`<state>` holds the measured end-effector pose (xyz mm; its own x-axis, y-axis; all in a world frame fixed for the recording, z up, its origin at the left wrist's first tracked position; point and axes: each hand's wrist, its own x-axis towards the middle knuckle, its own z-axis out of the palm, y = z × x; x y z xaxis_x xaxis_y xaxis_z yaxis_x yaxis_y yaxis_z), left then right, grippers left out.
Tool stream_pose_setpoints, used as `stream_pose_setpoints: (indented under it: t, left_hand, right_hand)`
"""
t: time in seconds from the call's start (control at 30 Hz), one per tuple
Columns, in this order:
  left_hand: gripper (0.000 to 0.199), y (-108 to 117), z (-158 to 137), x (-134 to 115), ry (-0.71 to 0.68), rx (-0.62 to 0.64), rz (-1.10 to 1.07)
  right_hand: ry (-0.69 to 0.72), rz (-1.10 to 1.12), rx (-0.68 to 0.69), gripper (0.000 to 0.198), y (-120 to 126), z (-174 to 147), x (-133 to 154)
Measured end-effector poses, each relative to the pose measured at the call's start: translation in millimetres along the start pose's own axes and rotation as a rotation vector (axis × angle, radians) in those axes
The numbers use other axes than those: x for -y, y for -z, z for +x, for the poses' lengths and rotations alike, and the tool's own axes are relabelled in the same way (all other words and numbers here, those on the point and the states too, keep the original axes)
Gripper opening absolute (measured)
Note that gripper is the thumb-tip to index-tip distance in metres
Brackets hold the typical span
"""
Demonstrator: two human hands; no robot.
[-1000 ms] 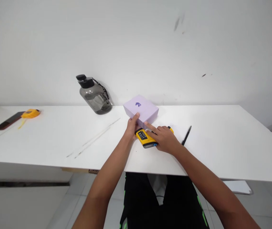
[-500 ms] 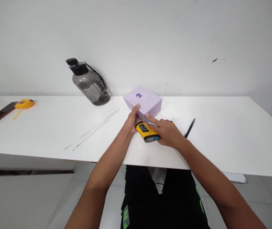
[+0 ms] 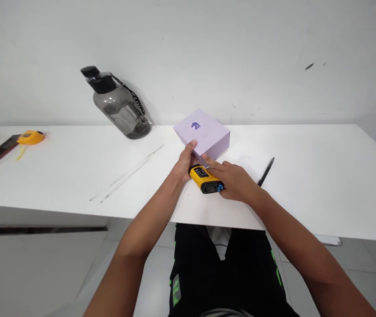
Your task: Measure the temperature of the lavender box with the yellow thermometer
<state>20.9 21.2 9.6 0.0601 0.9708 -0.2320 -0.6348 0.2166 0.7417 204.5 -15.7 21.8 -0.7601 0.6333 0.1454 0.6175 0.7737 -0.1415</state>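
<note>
A pale lilac box point(image 3: 204, 131) with a small purple horse-head emblem on its lid rests near the back of the white table point(image 3: 290, 193). My left hand point(image 3: 184, 163) grips its near left corner, thumb on top, with the other fingers mostly hidden. Just in front is a yellow-and-black handheld device point(image 3: 204, 178) with a dark label and blue bits at one end. My right hand point(image 3: 239, 180) is closed on this device, while its index finger points out and touches the box's near corner.
A grey see-through water bottle point(image 3: 122, 108) stands by the wall on the left. Further left lie a yellow tape measure point(image 3: 31, 137) and a dark flat object point(image 3: 1, 149). A black pen point(image 3: 266, 171) lies right of my hand, beside a faintly marked sheet of paper point(image 3: 249, 162).
My view has tilted and shifted slightly. Both hands keep nearly the same pose, and the box sits a little further right in the picture.
</note>
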Motion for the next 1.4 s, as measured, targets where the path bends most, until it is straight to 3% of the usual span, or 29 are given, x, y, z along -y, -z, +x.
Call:
stream_pose_setpoints:
  t: [0.2, 0.37, 0.57, 0.9, 1.03, 1.2, 1.3, 1.4]
  left_hand:
    - [0.044, 0, 0, -9, -0.007, -0.031, -0.073]
    - [0.049, 1, -1, -17, -0.071, 0.000, -0.141]
    - [0.055, 2, 1, -13, -0.041, 0.133, -0.038]
    - [0.062, -2, -5, -12, -0.162, 0.167, 0.074]
    - [0.061, 2, -1, -14, -0.236, 0.090, 0.149]
    - [0.071, 11, 14, -11, -0.360, -0.167, 0.205]
    - [0.075, 14, 21, -5, -0.380, -0.284, 0.248]
    - [0.083, 16, 23, 1, -0.495, -0.311, 0.323]
  right_hand:
    - [0.001, -0.080, -0.060, 0.061, -2, 3, 3]
    - [-0.011, -0.018, -0.166, 0.058, -10, 4, 2]
    - [-0.009, 0.114, -0.195, 0.056, -14, 3, -3]
    - [-0.023, 0.242, -0.180, 0.046, -7, 2, -2]
    - [-0.006, 0.184, -0.210, 0.049, -12, 3, -3]
    - [0.080, 0.221, -0.322, 0.052, -20, 5, -1]
    - [0.119, 0.410, -0.410, 0.042, -21, 5, 3]
    - [0.107, 0.699, -0.500, 0.033, -19, 4, 7]
